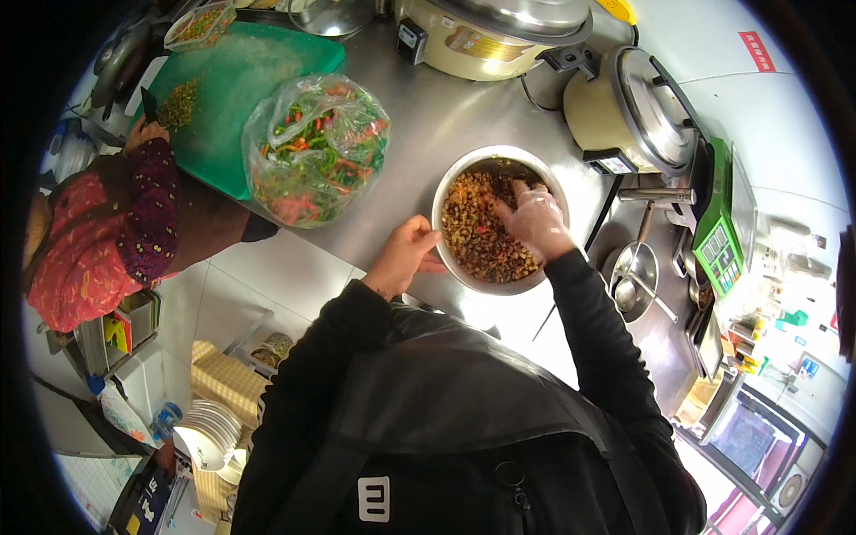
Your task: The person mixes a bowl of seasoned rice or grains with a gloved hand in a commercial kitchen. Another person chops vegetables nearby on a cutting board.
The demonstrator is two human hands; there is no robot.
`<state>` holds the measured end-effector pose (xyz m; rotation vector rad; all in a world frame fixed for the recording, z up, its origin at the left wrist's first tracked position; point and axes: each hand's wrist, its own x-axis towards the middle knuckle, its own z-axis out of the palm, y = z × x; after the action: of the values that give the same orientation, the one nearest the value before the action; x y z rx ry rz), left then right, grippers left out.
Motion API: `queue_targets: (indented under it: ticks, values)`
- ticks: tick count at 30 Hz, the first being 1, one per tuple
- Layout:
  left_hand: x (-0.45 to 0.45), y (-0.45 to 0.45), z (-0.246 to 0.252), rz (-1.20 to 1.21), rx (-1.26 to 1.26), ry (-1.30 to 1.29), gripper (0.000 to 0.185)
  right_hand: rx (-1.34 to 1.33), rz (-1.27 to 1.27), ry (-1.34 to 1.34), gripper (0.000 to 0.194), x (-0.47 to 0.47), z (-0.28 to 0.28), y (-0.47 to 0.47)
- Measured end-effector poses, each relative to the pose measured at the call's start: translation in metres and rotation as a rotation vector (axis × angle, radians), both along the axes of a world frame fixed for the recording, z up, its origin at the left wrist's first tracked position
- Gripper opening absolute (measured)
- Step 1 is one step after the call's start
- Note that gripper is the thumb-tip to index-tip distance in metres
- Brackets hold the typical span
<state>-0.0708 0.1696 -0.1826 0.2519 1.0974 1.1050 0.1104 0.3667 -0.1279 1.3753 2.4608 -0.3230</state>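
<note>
A round stainless steel pot (559, 184) stands at the front edge of the steel counter, partly filled with a brown chopped food mixture (485, 234) with red and green bits. At the pot's left side, my bare left hand (406, 254) grips its rim, thumb on top and fingers outside. My right hand (535, 217), in a clear plastic glove, reaches into the pot from the right. Its fingers are spread and partly sunk in the mixture; whether they hold any of it is hidden. Left of the pot sits a clear plastic bag of cut red and green peppers (317, 150).
A co-worker's hand (144, 134) holds a knife (149, 105) at a green cutting board (221, 73) with chopped food. Two large electric cookers (475, 50) stand behind the pot. To the right are a pan with a ladle (632, 267) and a green scale (721, 247).
</note>
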Motion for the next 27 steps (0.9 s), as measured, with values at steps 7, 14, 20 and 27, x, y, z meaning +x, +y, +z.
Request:
queue_targets:
  ticks: [7,14,20,27]
  values:
    - [0.034,-0.012,0.003,0.122,-0.035,-0.046,0.010,-0.258,0.190,-0.012,0.073,-0.046,-0.013,-0.026]
    - [0.043,-0.016,0.010,0.143,-0.041,-0.210,0.017,-0.014,-0.038,-0.021,0.057,0.016,0.008,-0.013]
    - [0.052,-0.008,0.007,0.054,-0.036,-0.163,0.029,-0.075,0.566,-0.177,0.043,-0.019,-0.040,0.004]
    - [0.051,-0.010,0.008,0.026,-0.056,-0.167,0.030,-0.233,0.185,0.170,0.076,0.013,0.028,-0.035]
